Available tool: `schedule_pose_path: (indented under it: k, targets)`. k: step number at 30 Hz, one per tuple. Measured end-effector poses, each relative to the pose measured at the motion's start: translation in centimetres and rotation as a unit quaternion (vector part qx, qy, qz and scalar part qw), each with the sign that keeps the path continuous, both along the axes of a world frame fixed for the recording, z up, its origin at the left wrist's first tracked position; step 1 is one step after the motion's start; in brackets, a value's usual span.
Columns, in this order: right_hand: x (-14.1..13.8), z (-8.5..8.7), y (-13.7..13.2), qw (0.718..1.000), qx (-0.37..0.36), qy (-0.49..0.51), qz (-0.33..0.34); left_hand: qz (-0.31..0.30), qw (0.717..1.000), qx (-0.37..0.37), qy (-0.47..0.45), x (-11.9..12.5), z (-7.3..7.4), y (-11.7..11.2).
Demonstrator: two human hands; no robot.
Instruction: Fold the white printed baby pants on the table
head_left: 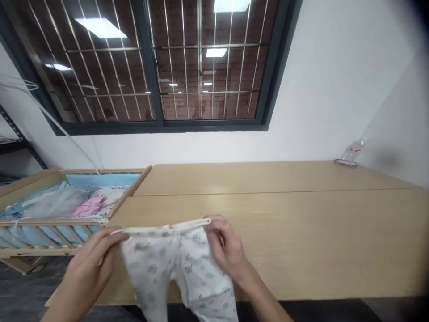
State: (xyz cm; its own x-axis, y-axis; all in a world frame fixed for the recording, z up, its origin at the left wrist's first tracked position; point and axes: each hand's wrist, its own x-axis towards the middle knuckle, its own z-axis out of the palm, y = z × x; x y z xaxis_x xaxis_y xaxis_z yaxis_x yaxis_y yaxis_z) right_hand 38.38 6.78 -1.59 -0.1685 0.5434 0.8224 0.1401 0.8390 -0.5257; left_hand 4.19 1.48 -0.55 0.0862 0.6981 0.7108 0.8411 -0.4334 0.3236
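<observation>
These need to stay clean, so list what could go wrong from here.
The baby trousers are pinched only at the waistband by the left hand and right hand; a slip could drop them. Their legs hang past the near edge of the table and might drag toward the floor.

Soft, matt printed cloth baby trousers (pixel 174 264) lie over a smooth, pale wood-grain table (pixel 301 232); beside the table, a bare wooden crib (pixel 43 221).

A barred window (pixel 174 67) sits in the white wall (pixel 335 89) above a table (pixel 301 232).
</observation>
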Motion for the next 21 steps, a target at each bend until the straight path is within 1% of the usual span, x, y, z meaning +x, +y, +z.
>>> schedule_pose_path:
  k: [1, 2, 4, 6, 8, 11, 13, 15, 17, 21]
  targets:
    - [0.7, 0.5, 1.3, 1.0, 0.016, -0.009, -0.022, 0.006, 1.0, 0.004, 0.005, 0.8, -0.2, 1.8]
    - [1.3, 0.6, 2.7, 0.999, 0.023, -0.019, -0.044, 0.0, 1.0, -0.01, 0.012, 1.7, -0.5, 3.8]
    - [2.5, 0.0, 5.7, 0.996, 0.006, -0.043, -0.076, -0.031, 0.997, -0.067, 0.036, 3.8, -1.1, 7.8]
    - [3.7, -1.5, 8.9, 0.992, -0.045, -0.076, -0.092, -0.032, 0.992, -0.109, 0.057, 6.0, -2.1, 11.5]
    - [4.7, -3.5, 12.0, 0.983, -0.101, -0.115, -0.105, -0.033, 0.987, -0.135, 0.08, 8.0, -3.5, 14.6]
    - [6.1, -6.7, 15.8, 0.965, -0.167, -0.164, -0.115, -0.026, 0.97, -0.184, 0.154, 10.2, -6.1, 18.0]
    - [6.7, -8.4, 17.7, 0.954, -0.196, -0.193, -0.121, -0.021, 0.963, -0.2, 0.178, 11.2, -7.6, 19.6]
    - [7.2, -9.6, 19.1, 0.943, -0.212, -0.222, -0.131, -0.015, 0.96, -0.206, 0.19, 11.8, -8.9, 20.6]
    - [7.5, -10.3, 19.9, 0.935, -0.211, -0.248, -0.144, -0.006, 0.956, -0.21, 0.202, 12.2, -9.9, 21.1]
    - [8.1, -10.7, 19.8, 0.922, -0.157, -0.312, -0.168, -0.005, 0.953, -0.213, 0.217, 12.8, -11.9, 20.9]
